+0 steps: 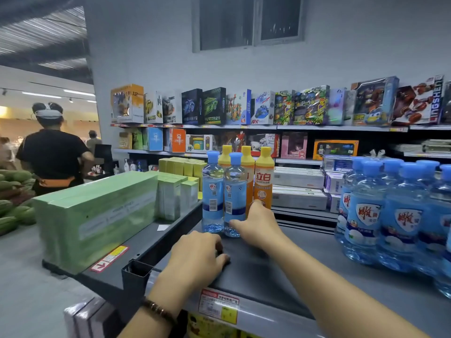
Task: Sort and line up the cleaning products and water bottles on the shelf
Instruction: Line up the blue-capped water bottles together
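Right hand (258, 225) reaches forward across the shelf (280, 272). Its forefinger lies straight against the base of the nearer water bottle (234, 191) and its thumb is raised against the foot of an orange detergent bottle (264, 181). It touches both, and I see no closed grasp. Left hand (195, 259) rests on the dark shelf top near the front edge, fingers loosely curled, holding nothing.

Findings, by size:

1. The shelf is a dark, flat top with a grey front rail. It carries all the goods listed below.
2. A long green carton (97, 215) lies on the adjoining section to my left, with smaller green boxes just behind it.
3. A cluster of large blue-capped bottles (395, 215) stands upright at the right end, packed close together and well apart from my hands.
4. Two slim water bottles stand side by side and upright, the second one (212, 189) just left of the nearer.
5. Three orange detergent bottles with yellow caps stand upright directly behind and to the right of the water bottles, touching or nearly touching them.
6. A price label (218, 306) sits on the front rail below my left hand.
7. A beaded bracelet (158, 309) is on my left wrist.
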A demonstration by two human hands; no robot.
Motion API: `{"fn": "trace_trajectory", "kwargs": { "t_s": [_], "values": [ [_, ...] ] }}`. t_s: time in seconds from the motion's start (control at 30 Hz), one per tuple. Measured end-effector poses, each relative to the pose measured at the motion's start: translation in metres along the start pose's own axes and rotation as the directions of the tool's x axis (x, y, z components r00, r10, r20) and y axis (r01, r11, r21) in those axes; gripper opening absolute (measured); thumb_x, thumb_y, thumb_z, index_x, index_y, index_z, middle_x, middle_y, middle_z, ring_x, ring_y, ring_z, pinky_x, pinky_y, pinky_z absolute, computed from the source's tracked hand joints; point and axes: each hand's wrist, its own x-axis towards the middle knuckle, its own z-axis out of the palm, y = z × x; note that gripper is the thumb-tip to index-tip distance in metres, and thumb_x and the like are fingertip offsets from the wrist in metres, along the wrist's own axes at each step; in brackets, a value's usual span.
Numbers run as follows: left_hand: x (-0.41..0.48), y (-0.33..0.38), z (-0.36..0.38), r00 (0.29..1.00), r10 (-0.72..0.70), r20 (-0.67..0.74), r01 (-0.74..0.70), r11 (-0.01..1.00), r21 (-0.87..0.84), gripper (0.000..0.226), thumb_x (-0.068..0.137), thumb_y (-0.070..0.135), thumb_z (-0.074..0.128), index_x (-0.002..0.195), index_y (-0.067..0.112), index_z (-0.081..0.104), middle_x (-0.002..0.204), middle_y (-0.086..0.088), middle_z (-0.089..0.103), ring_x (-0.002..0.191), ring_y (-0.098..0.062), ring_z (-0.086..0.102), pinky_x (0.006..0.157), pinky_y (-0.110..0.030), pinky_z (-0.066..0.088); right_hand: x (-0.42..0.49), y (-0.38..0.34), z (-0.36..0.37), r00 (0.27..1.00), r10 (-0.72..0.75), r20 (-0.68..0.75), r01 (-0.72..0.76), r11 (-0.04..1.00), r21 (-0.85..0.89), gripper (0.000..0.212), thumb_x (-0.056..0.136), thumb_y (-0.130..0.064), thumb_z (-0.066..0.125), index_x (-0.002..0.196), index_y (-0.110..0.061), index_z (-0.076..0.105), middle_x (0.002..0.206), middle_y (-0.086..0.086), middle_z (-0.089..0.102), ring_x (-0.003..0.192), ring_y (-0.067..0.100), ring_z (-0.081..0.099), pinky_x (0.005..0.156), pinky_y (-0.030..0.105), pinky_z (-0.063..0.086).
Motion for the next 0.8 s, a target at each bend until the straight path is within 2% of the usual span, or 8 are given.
{"fn": "trace_trajectory", "kwargs": {
  "t_s": [0.13,0.3,0.43,0.57,0.63,0.7,0.8],
  "values": [
    [-0.001,0.001,0.0,0.999,0.033,-0.023,-0.033,0.999,-0.017,0.036,0.098,0.059,0.062,0.118,0.03,0.07,0.12,0.003,0.073,0.115,-0.022,0.065,0.095,-0.036,0.054,0.019,-0.003,0.017,0.996,0.052,-0.067,-0.048,0.997,0.058,0.064,0.084,-0.03,0.087,0.132,-0.016,0.047,0.132,0.007,0.065,0.119,0.03,0.066,0.1,0.047,0.059],
    [0.003,0.005,0.005,0.998,0.05,-0.044,-0.049,0.998,0.026,0.034,0.101,0.054,0.06,0.117,0.024,0.065,0.122,-0.003,0.071,0.117,-0.027,0.063,0.1,-0.039,0.05,0.036,-0.008,0.028,0.983,0.159,-0.094,-0.127,0.951,0.281,0.061,0.082,-0.025,0.091,0.127,-0.015,0.051,0.129,0.008,0.067,0.117,0.03,0.068,0.098,0.048,0.06],
    [0.005,0.005,0.012,0.997,0.056,-0.052,-0.054,0.998,0.033,0.033,0.102,0.054,0.058,0.115,0.024,0.063,0.12,-0.002,0.069,0.114,-0.026,0.063,0.101,-0.04,0.049,0.037,-0.002,0.032,0.987,0.112,-0.116,-0.083,0.97,0.229,0.049,0.089,-0.026,0.086,0.127,-0.023,0.056,0.13,0.003,0.068,0.12,0.027,0.066,0.101,0.046,0.059],
    [0.005,0.0,0.011,0.997,0.031,-0.077,-0.033,0.999,-0.022,0.035,0.099,0.059,0.061,0.113,0.027,0.067,0.116,0.002,0.072,0.112,-0.024,0.065,0.096,-0.038,0.052,0.031,0.003,0.021,0.999,0.046,-0.026,-0.039,0.973,0.227,0.052,0.087,-0.032,0.088,0.129,-0.025,0.058,0.128,-0.001,0.068,0.119,0.025,0.066,0.102,0.045,0.058],
    [0.005,-0.006,0.008,0.995,-0.008,-0.096,-0.001,0.996,-0.087,0.036,0.097,0.061,0.061,0.111,0.03,0.071,0.111,0.005,0.075,0.109,-0.021,0.068,0.092,-0.037,0.055,0.024,0.009,0.014,1.0,0.02,0.018,-0.024,0.972,0.234,0.052,0.085,-0.03,0.09,0.128,-0.025,0.061,0.126,-0.001,0.071,0.116,0.023,0.068,0.103,0.044,0.058],
    [0.007,-0.011,0.006,0.988,-0.073,-0.135,0.04,0.972,-0.233,0.033,0.096,0.061,0.063,0.112,0.034,0.071,0.107,0.008,0.076,0.103,-0.018,0.07,0.091,-0.038,0.058,0.014,0.016,0.006,0.999,-0.013,0.048,0.001,0.972,0.237,0.051,0.085,-0.03,0.09,0.127,-0.025,0.062,0.124,-0.002,0.073,0.113,0.02,0.07,0.102,0.045,0.058],
    [0.01,-0.007,0.003,0.963,-0.156,-0.219,0.011,0.836,-0.548,0.027,0.096,0.055,0.07,0.115,0.035,0.068,0.107,0.012,0.074,0.098,-0.009,0.07,0.088,-0.035,0.059,-0.004,0.027,-0.006,0.995,-0.07,0.066,0.052,0.971,0.232,0.048,0.084,-0.033,0.09,0.124,-0.026,0.064,0.116,-0.007,0.075,0.106,0.015,0.072,0.099,0.044,0.06]
  ]
}}
